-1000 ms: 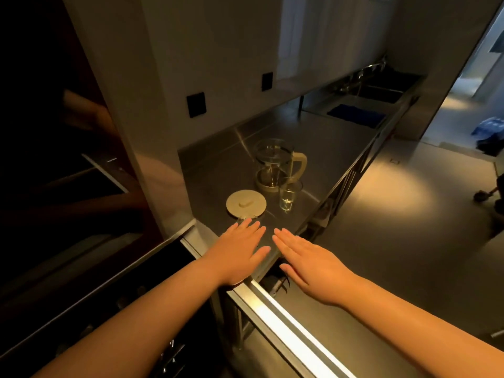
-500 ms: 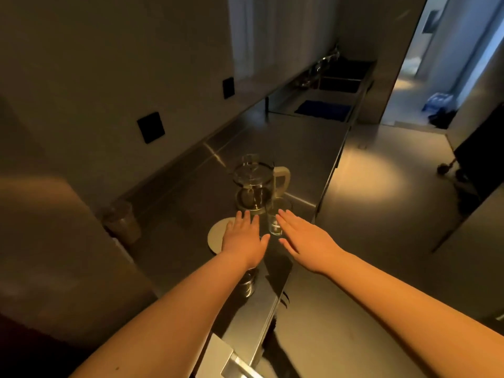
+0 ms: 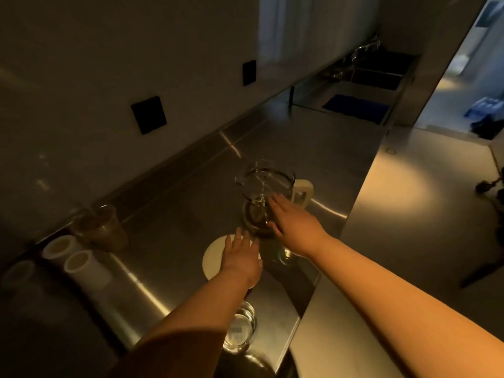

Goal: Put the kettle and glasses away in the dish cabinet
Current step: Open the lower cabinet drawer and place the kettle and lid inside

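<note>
On the steel desk [image 3: 191, 203], the glass kettle [image 3: 266, 195] with its cream handle [image 3: 302, 193] stands just beyond the right hand [image 3: 293, 225]. That hand's fingers [image 3: 275, 203] are straight and slightly apart, laid over the kettle's near side; whether they touch the glass I cannot tell. The left hand [image 3: 241, 257] hovers over a round cream lid [image 3: 214, 259], fingers extended and close together, clamped on nothing. One glass [image 3: 285, 253] shows partly under the right wrist, close to the right of the left fingers. Another glass [image 3: 240, 330] stands nearer the person, beside the left forearm at the desk's edge. Well left of both hands stand two white cups [image 3: 73, 257] and a brownish plastic cup [image 3: 102, 227]. Far beyond the fingers lie a blue cloth [image 3: 354, 107] and a dark sink [image 3: 379, 75].
</note>
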Tool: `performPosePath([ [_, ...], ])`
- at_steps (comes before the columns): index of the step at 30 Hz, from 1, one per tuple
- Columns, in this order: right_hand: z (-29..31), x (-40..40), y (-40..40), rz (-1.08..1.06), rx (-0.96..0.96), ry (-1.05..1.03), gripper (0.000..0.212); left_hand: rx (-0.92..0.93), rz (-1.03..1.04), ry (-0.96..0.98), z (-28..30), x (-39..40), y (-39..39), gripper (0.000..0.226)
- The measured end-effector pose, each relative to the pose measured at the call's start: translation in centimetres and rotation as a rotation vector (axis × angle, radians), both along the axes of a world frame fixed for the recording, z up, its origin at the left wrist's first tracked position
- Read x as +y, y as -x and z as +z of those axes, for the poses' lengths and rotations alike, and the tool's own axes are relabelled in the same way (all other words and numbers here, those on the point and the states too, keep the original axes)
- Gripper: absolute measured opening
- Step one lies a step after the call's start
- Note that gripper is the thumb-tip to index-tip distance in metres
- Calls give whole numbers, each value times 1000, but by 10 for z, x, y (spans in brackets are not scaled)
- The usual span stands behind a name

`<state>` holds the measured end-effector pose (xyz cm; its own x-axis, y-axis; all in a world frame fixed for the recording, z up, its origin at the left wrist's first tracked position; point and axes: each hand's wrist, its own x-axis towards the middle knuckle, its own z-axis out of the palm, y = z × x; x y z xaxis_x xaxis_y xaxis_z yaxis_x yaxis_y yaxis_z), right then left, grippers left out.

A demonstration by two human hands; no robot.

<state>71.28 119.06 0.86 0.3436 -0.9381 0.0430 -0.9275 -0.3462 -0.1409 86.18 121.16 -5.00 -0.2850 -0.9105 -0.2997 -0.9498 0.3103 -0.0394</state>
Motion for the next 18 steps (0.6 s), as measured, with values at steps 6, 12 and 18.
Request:
performPosePath([
  [6, -14, -41, -10, 13, 37, 6, 67, -52, 84, -163, -34, -16, -13, 62],
  [12, -21, -61, -16, 52, 66, 61, 64, 54, 159, -223, -54, -22, -19, 69],
  [18, -28, -65, -17, 27, 102, 170, 44, 70, 118, -109, -56, -25, -24, 66],
])
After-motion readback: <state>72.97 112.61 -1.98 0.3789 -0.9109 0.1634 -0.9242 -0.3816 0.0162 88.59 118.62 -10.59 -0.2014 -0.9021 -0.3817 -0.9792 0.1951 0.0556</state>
